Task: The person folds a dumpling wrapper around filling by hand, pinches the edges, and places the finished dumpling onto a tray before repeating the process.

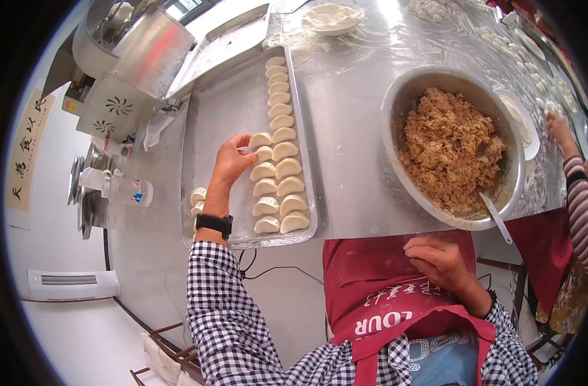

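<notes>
My left hand (pixel 232 158) reaches over the metal tray (pixel 210 122), thumb and index finger pinched at a white crescent dumpling (pixel 261 139). That dumpling is at the far end of the shorter of two rows on the tray's right side. A thin pale edge shows between the fingers; the fingers partly cover it. My right hand (pixel 443 262) hovers before my red apron (pixel 352 276), below the table edge, with its fingers curled together and nothing visible in them. The large steel bowl (pixel 389 138) holds minced filling (pixel 451 148), with a white-handled spoon (pixel 496 215) leaning on its near rim.
More dumplings (pixel 198 198) lie at the tray's left edge. A steel machine (pixel 130 90) and a plastic jug (pixel 130 191) stand to the left. A flour bowl (pixel 332 19) sits at the back. On the right are a white plate (pixel 528 128), dough pieces and another person's hand (pixel 559 132).
</notes>
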Available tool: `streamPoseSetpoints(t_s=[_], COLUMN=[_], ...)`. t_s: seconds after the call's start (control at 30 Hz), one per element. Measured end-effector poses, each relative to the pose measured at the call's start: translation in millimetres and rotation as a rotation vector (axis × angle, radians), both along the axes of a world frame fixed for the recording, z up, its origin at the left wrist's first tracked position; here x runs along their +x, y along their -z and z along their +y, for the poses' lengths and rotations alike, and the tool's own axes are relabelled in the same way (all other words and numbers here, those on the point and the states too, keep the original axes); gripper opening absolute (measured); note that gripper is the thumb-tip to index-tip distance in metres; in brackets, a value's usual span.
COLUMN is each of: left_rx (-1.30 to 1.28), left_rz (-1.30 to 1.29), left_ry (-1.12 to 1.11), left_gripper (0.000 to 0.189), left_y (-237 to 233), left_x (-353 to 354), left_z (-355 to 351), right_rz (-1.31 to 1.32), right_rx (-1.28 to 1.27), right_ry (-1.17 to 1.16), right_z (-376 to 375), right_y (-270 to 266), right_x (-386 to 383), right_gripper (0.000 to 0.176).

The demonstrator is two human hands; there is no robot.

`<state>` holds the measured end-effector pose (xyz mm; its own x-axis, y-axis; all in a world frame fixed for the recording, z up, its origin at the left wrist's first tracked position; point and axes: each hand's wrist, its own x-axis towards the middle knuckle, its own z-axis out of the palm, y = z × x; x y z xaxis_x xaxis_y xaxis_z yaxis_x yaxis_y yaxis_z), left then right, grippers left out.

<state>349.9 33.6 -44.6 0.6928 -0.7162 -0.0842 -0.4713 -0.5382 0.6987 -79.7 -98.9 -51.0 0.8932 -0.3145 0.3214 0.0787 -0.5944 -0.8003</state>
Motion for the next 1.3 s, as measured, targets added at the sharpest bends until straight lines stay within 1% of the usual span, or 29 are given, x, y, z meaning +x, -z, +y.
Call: streamPoseSetpoints(t_s=[0.2, 0.27, 0.3, 0.33, 0.37, 0.43, 0.47, 0.5, 0.53, 0.6, 0.67, 0.7, 0.73, 0.8, 0.9, 0.97, 1.03, 1.13, 1.2, 1.23, 1.3], left_rx=[0.011, 0.021, 0.032, 0.003, -0.028, -0.008, -0.02, -0.025, -0.022, -0.048, 0.026, 0.086, 0.098, 0.035, 0.053, 0.036, 0.015, 0.029, 0.027, 0.025, 0.019], left_rz=[-0.032, -0.01, 0.013, -0.003, -0.016, 0.038, 0.02, -0.003, -0.008, 0.014, -0.052, -0.102, -0.117, -0.101, -0.13, -0.127, -0.119, -0.12, -0.191, -0.187, -0.32], left_ry=[0.04, 0.068, 0.086, 0.059, 0.039, 0.001, -0.035, -0.081, -0.056, -0.087, -0.069, -0.046, -0.068, -0.129, -0.18, -0.188, -0.188, -0.178, -0.162, -0.155, -0.075], left_gripper=[0.044, 0.043, 0.042, 0.041, 0.039, 0.037, 0.036, 0.035, 0.035, 0.029, 0.025, 0.022, 0.022, 0.02, 0.02, 0.02, 0.019, 0.02, 0.019, 0.019, 0.019], left_y=[0.2, 0.2, 2.3, 4.8, 7.8, 6.9, 7.9, 7.5, 10.6, 20.7, 17.3, 15.3, 16.2, 19.1, 16.9, 19.0, 20.4, 21.8, 23.3, 25.3, 28.9], left_x=[3.2, 8.0, 10.7, 11.8, 12.9, 13.7, 11.7, 11.8, 15.6, 26.3, 24.6, 22.6, 21.9, 18.0, 13.4, 15.2, 17.5, 18.6, 18.7, 19.9, 25.8], left_z=[0.5, 5.1, 4.8, 6.6, 7.7, 2.6, -0.4, -4.4, -9.4, -7.5, -10.4, -12.7, -12.6, -12.5, -15.3, -15.0, -15.2, -15.6, -15.8, -15.4, -13.4], right_rz=[-0.004, 0.006, -0.017, -0.038, -0.023, -0.075, -0.069, -0.083, -0.101, -0.129, -0.092, -0.112, -0.127, -0.14, -0.133, -0.122, -0.032, -0.08, -0.088, -0.096, -0.103], right_rx=[-0.001, -0.015, 0.006, 0.023, 0.009, -0.069, -0.082, -0.076, -0.063, -0.04, -0.057, -0.076, -0.063, -0.05, -0.029, -0.025, 0.002, -0.053, -0.066, -0.079, -0.039], right_ry=[0.01, 0.042, 0.01, -0.013, 0.046, -0.012, 0.035, 0.036, 0.025, 0.031, 0.035, 0.042, 0.021, 0.081, 0.076, 0.078, 0.062, 0.086, 0.086, 0.089, 0.086], right_z=[-0.9, -1.8, -2.6, -3.1, -3.0, -5.4, -5.9, -5.2, -4.0, -4.4, -5.3, -7.1, -7.6, -8.3, -8.2, -8.7, -9.2, -9.7, -9.5, -9.2, -9.0], right_y=[0.5, 4.9, 8.3, 11.2, 13.4, 14.3, 12.8, 12.3, 12.7, 13.7, 15.3, 13.0, 14.3, 16.3, 14.3, 12.9, 10.3, 12.6, 11.1, 10.2, 14.0], right_x=[-2.4, -5.5, -5.9, -8.0, -9.4, -10.3, -11.9, -11.7, -12.2, -13.8, -17.3, -16.7, -15.9, -14.8, -12.9, -14.4, -16.6, -14.0, -13.1, -13.8, -15.7], right_gripper=[0.018, 0.018, 0.019, 0.019, 0.019, 0.017, 0.017, 0.016, 0.015, 0.016, 0.015, 0.014, 0.014, 0.014, 0.015, 0.015, 0.017, 0.017, 0.017, 0.016, 0.016])
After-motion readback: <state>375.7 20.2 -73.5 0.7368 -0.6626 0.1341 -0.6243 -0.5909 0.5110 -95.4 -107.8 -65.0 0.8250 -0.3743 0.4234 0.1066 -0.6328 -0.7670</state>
